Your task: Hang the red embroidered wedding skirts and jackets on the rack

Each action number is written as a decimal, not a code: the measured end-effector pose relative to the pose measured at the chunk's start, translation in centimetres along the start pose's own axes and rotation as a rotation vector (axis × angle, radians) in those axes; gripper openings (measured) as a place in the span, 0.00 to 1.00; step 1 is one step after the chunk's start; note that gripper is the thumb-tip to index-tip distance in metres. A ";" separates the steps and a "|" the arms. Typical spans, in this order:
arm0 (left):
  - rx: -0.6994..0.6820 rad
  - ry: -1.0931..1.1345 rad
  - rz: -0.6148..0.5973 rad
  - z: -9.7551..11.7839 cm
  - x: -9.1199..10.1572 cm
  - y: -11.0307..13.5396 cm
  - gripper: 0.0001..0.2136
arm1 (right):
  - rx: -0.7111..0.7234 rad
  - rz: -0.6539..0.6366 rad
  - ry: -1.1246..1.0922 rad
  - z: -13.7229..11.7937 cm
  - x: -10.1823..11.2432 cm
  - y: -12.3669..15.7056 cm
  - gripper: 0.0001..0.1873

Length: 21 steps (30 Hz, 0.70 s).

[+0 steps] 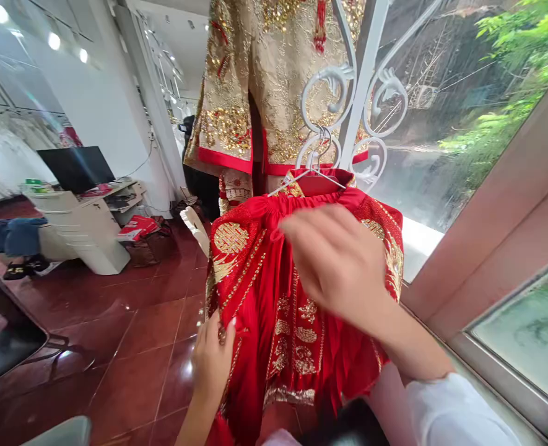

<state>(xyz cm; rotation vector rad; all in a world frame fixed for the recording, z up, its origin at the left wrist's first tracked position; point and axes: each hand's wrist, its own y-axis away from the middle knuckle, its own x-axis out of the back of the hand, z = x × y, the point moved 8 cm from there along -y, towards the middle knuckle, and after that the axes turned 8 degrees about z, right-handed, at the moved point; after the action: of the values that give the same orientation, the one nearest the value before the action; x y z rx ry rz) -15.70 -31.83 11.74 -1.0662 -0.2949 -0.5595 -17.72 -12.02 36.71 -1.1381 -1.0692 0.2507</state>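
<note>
A red skirt [264,291] with gold embroidery hangs from a wire hanger [317,170] hooked on a white ornate metal stand [348,99]. My left hand [213,359] grips the skirt's left edge low down, fingers closed on the fabric. My right hand [334,260] is raised in front of the skirt's upper middle, blurred by motion, and its fingers seem to reach toward the red folds near the waistband. Behind the skirt hangs a gold and red embroidered jacket [250,87].
A white desk [85,229] with a dark monitor [76,167] stands at the left on the dark red tiled floor [129,322]. A black chair [8,334] sits near left. A large window [454,111] and pink wall frame [501,229] run along the right.
</note>
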 end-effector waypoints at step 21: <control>-0.014 0.431 0.166 0.3 3.3 -10.3 0.13 | -0.309 -0.171 -0.672 9.4 -11.7 -6.3 0.23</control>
<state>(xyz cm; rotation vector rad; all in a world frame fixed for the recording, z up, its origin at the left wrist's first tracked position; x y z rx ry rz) -18.82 -36.28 21.10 -0.9456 0.1739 -0.6257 -33.28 -16.70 35.57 -1.2589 -1.8402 0.3524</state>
